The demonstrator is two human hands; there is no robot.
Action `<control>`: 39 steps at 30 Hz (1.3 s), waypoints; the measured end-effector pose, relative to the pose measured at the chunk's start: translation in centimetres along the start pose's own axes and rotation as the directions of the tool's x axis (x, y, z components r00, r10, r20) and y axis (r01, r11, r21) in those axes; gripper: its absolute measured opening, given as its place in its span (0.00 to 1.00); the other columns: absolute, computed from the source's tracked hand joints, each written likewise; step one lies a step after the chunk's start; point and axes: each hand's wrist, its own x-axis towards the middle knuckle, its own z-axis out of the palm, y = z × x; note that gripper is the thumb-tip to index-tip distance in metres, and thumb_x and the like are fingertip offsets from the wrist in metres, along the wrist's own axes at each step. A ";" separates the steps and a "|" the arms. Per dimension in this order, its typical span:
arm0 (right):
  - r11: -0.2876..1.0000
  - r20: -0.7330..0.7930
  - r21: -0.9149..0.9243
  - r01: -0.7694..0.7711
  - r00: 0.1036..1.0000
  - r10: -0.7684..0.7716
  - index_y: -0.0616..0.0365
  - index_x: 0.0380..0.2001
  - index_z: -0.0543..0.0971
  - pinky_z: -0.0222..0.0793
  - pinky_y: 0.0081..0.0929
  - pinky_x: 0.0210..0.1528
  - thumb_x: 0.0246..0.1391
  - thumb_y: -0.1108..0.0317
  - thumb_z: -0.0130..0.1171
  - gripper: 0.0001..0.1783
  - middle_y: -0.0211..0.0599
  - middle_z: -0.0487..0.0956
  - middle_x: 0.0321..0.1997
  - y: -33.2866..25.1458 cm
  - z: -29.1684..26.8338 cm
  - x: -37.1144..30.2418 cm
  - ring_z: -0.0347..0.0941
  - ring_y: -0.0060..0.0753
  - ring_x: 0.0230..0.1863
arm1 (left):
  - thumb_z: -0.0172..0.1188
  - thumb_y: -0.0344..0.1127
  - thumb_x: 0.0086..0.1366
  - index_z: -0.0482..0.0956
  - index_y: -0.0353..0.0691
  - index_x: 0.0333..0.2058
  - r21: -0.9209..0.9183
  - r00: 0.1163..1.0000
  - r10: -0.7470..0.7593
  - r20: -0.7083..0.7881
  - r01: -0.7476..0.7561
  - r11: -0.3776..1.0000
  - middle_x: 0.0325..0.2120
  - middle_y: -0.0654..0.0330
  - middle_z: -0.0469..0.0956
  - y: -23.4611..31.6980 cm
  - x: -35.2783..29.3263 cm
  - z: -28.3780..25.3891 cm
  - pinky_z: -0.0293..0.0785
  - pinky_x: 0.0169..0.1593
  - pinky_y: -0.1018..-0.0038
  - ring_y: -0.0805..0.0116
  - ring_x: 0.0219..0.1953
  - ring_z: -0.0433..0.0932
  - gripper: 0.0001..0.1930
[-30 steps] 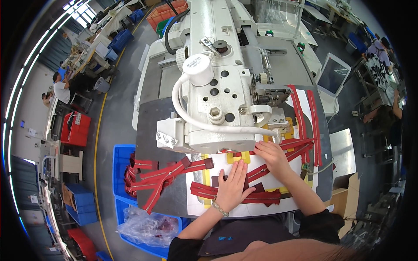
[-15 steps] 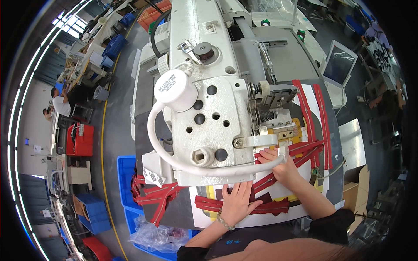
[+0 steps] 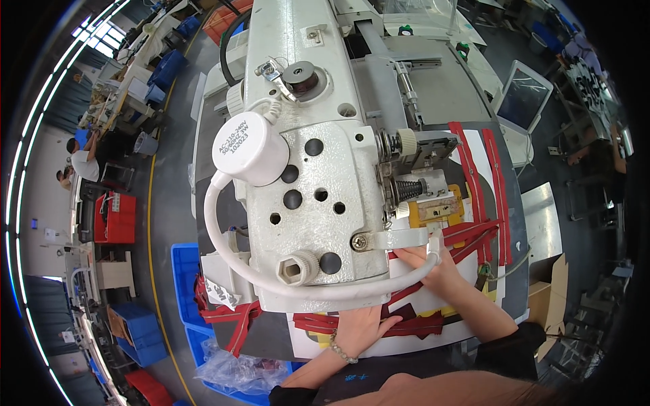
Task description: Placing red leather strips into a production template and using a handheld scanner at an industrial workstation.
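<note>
Closest in, the left hand (image 3: pixel 359 331) lies palm down on the white sheet (image 3: pixel 467 331), thumb spread wide, fingertips out of sight beneath the sewing machine (image 3: pixel 325 230); a red zipper strip (image 3: pixel 315 323) shows out to either side of it. Just beyond, the right hand (image 3: pixel 443 276) reaches in behind the curved white tube (image 3: pixel 217 203), beside a diagonal red strip (image 3: pixel 408 291). The machine head blocks the fingers here, so I cannot tell whether the hands grip anything or simply press flat. Out left, more red strips (image 3: pixel 237 333) drape over the dark counter (image 3: pixel 267 342) toward a blue bin (image 3: pixel 186 284), with a clear plastic bag (image 3: pixel 237 369) in front. Farther up on the right, another strip (image 3: pixel 467 233) lies near a yellow plate (image 3: pixel 463 211), and two long strips (image 3: pixel 499 183) run side by side along the counter. As for progress, it looks mid-batch: the hands are at work under the head while plenty of strips lie loose, and nothing marks which are finished and which are waiting. Beyond, a screen (image 3: pixel 525 95) stands right, a seated person (image 3: pixel 84 162) far left.
</note>
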 end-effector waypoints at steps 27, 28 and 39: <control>0.999 -0.002 -0.039 0.020 1.000 -0.020 0.63 0.38 0.79 0.65 0.41 0.55 0.38 0.77 0.55 0.18 0.44 0.79 0.45 0.0 -0.1 -0.1 0.73 0.46 0.50 | 0.57 0.63 0.54 0.63 0.32 0.58 0.035 1.000 0.005 0.004 -0.005 0.999 0.55 0.55 0.66 0.3 0.2 -0.1 0.58 0.47 0.58 0.64 0.54 0.65 0.44; 0.999 -0.003 -0.046 0.020 1.000 -0.021 0.63 0.38 0.79 0.65 0.41 0.55 0.38 0.77 0.55 0.18 0.44 0.79 0.45 0.0 -0.2 -0.1 0.73 0.46 0.50 | 0.57 0.63 0.54 0.63 0.32 0.58 0.034 1.000 0.006 0.003 -0.006 0.999 0.55 0.55 0.66 0.3 0.2 -0.1 0.58 0.47 0.58 0.64 0.54 0.65 0.44; 0.997 -0.020 -0.078 0.024 0.999 -0.026 0.62 0.38 0.80 0.66 0.41 0.54 0.39 0.77 0.55 0.18 0.43 0.79 0.46 -0.3 -0.1 0.0 0.73 0.44 0.51 | 0.57 0.61 0.55 0.63 0.32 0.58 0.045 1.000 -0.015 0.026 0.014 0.999 0.56 0.54 0.66 0.5 0.3 -0.4 0.57 0.50 0.56 0.64 0.56 0.65 0.42</control>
